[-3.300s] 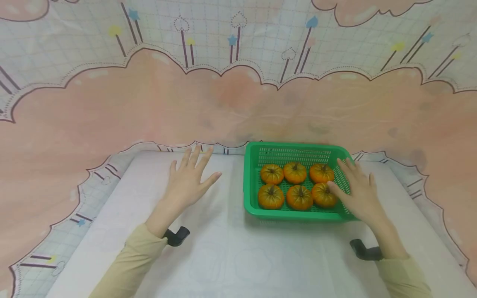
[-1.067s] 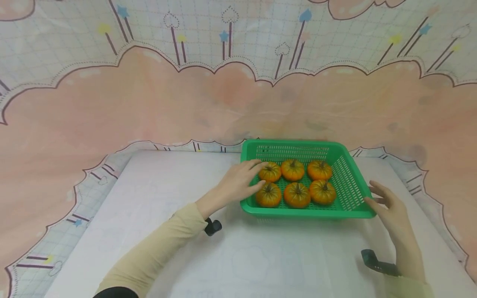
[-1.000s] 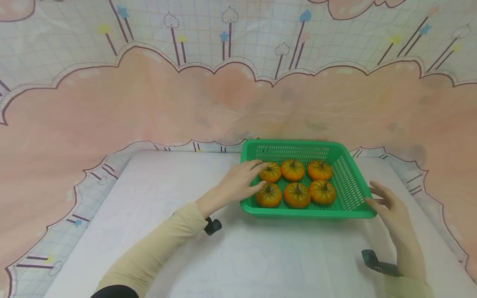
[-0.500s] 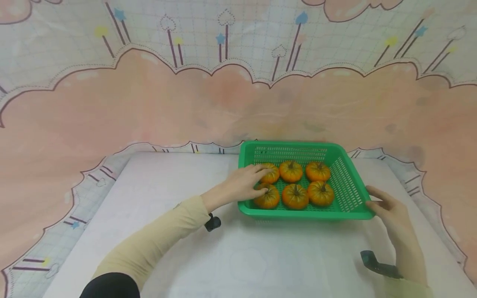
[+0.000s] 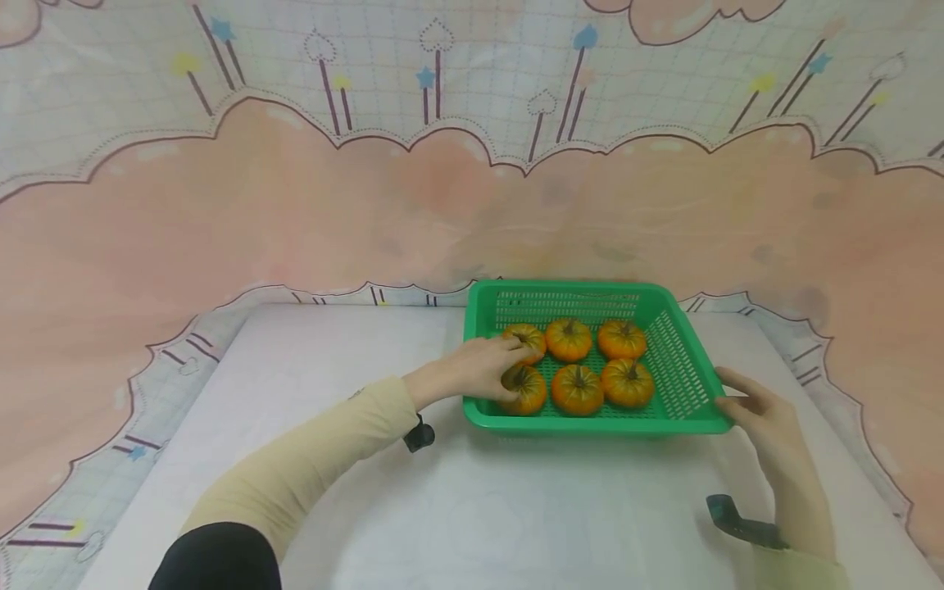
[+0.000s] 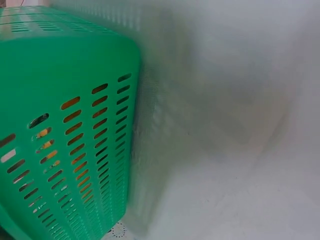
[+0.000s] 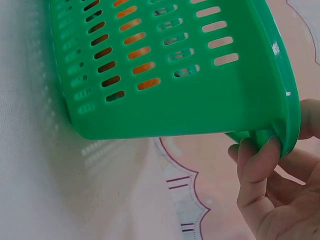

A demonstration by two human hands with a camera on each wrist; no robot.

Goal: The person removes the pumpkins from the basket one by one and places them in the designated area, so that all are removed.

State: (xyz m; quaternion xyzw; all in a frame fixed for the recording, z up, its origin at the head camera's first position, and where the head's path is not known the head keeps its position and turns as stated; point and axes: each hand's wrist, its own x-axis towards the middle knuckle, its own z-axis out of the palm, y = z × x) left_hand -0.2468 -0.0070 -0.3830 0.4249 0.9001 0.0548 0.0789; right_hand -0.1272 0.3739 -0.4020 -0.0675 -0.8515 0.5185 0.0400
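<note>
Several small orange pumpkins [image 5: 578, 390] sit in two rows inside a green plastic basket [image 5: 590, 425] with slotted walls. In the head view my left hand [image 5: 487, 369] reaches over the basket's left rim. Its thumb and fingers curl round the front-left pumpkin [image 5: 529, 392], partly covering it. The back-left pumpkin [image 5: 525, 338] lies just behind those fingers. At the basket's right end, my right hand [image 5: 763, 414] grips the rim. The right wrist view shows that hand's thumb and fingers [image 7: 257, 165] pinching the rim near a corner. The left wrist view shows only the slotted wall [image 6: 75, 145], without the hand.
The basket stands toward the back of a white-covered table [image 5: 516, 508]. Behind it hangs a printed cloth [image 5: 369, 213] with pink cloud shapes. Dark wrist camera mounts [image 5: 745, 522] sit on both wrists, and a black round shape [image 5: 215, 559] is at the lower left.
Both hands were spread above the table and basket at first. The left hand has moved right and down onto the front-left pumpkin; the right hand has moved to grip the basket's right rim.
</note>
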